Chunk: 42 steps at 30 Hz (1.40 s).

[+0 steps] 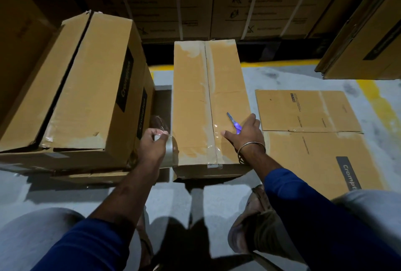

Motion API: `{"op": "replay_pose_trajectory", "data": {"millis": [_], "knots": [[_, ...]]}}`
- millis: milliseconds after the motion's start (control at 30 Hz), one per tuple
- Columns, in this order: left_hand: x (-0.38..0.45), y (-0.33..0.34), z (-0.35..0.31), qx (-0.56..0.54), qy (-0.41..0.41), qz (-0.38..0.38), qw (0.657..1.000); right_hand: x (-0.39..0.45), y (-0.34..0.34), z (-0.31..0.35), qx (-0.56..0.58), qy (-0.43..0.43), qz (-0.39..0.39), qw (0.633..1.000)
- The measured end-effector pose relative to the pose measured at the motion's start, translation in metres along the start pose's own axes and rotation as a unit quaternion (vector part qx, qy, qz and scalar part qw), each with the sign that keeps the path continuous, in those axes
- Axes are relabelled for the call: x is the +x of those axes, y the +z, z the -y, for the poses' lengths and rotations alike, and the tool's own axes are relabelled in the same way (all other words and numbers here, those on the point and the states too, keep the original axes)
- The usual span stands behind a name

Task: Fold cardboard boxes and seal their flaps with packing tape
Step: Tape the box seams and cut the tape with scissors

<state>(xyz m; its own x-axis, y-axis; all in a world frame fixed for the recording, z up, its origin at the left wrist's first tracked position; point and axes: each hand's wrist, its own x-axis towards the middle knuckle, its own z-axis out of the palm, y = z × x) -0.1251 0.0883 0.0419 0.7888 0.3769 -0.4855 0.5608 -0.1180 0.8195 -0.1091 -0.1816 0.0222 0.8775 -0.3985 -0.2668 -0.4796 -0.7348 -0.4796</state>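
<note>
box [195,101] flaps closed, centre seam taped; left hand [153,142] grips tape roll [171,151]; right hand [245,133] holds scissors [235,123], thumb pressing seam; cut pending

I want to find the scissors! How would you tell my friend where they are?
Start at the long cardboard box standing in the middle of the floor, with clear tape down its top seam. Near its close end, the right hand rests on the top holding small scissors. Their bright purple handles and thin blade pointing away are the only colourful thing among the brown cardboard.
</note>
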Motion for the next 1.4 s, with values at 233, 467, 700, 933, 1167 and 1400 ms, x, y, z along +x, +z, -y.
{"op": "replay_pose_trajectory", "data": {"millis": [233,467,700,933,1167,1400], "knots": [[-0.008,-0.001,-0.008,-0.013,0.006,0.005,1.0,-0.004,-0.004,0.003,0.001,-0.007,0.031,1.0],[-0.014,-0.005,-0.021,-0.021,0.002,0.025,0.999,0.005,-0.018,0.006,0.08,-0.032,0.087,0.992],[-0.013,-0.002,-0.03,0.014,0.026,0.019,0.999,-0.034,-0.032,0.014,-0.048,-0.272,-0.096,0.956],[-0.032,-0.015,-0.051,0.093,0.084,0.011,0.992,-0.084,-0.001,0.007,-0.204,-0.344,0.193,0.896],[-0.077,-0.043,-0.091,0.192,0.13,0.188,0.954,-0.084,-0.01,0.013,-0.228,-0.253,0.373,0.863],[-0.109,-0.06,-0.087,0.321,0.187,0.279,0.885,-0.103,-0.114,0.034,0.06,-0.239,0.24,0.939]]}}
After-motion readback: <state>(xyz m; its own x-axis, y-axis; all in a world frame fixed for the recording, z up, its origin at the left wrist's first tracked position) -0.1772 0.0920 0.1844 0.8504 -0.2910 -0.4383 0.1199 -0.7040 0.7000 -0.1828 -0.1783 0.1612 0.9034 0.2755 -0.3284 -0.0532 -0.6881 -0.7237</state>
